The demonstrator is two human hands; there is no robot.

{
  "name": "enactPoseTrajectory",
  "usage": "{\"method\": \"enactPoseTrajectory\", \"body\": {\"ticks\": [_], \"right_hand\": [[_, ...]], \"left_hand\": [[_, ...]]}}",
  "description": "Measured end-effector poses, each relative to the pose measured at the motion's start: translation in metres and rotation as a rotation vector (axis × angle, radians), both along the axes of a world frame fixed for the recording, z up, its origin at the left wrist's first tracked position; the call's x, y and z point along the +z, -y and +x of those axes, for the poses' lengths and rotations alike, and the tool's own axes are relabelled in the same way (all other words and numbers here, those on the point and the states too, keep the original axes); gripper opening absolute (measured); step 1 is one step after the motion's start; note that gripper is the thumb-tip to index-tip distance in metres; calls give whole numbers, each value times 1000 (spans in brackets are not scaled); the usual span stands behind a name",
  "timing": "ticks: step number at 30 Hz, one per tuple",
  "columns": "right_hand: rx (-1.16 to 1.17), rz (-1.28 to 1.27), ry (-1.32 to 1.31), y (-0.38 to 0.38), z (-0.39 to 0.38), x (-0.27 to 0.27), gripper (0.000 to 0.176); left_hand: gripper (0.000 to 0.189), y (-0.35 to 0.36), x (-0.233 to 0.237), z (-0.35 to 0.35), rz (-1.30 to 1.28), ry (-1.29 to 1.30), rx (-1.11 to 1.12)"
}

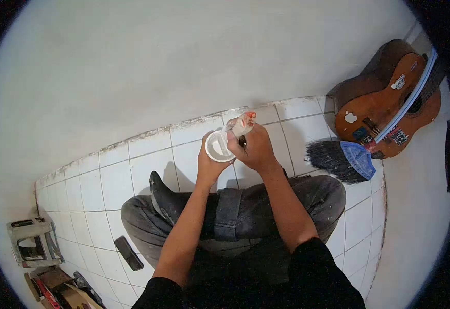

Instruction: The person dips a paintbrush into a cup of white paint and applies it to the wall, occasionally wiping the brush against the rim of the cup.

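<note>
A round white cup [216, 147] with a pale inside is tilted toward the camera, and my left hand [207, 165] is wrapped round its left and lower side. My right hand [257, 147] is closed round a whitish tool or packet with a red-orange end [245, 122], held at the cup's right rim. What its lower end touches is hidden by my fingers. Both hands are above the tiled floor, in front of my crossed legs.
A brown guitar [379, 113] leans at the right wall, with a blue-and-black broom [358, 160] before it. A phone [128, 253] lies on the white tiles [98, 226] at left. A grey stool [33, 242] and a box of items [65, 291] stand at the lower left.
</note>
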State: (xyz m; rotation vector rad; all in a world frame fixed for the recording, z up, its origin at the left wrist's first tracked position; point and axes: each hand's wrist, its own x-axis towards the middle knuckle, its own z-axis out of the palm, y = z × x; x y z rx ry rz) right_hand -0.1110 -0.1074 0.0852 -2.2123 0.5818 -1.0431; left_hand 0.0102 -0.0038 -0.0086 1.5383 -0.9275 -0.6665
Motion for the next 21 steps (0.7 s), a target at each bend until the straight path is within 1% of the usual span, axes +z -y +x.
{"method": "enactPoseTrajectory", "body": {"ticks": [3, 5, 9, 11, 14, 18, 20, 21], "right_hand": [[-4, -34, -36, 0, 3, -5, 23], [-3, 62, -82, 0, 3, -7, 24], [-19, 102, -43, 2, 7, -19, 21], [-16, 172, -127, 2, 7, -19, 27], [-20, 209, -165, 0, 8, -15, 28], [1, 154, -146, -1, 11, -20, 27], [11, 54, -123, -1, 13, -26, 25], [10, 54, -124, -1, 13, -26, 25]], "left_hand": [[89, 0, 1, 0, 4, -2, -5], [90, -1, 2, 0, 8, 40, -2], [90, 1, 1, -1, 33, 10, 9], [89, 1, -2, 0, 27, 12, 8], [87, -1, 6, -2, 49, 30, 6], [86, 0, 6, -1, 30, 62, 8], [86, 0, 7, -1, -7, 1, -11], [86, -1, 6, -1, -8, 0, -12]]}}
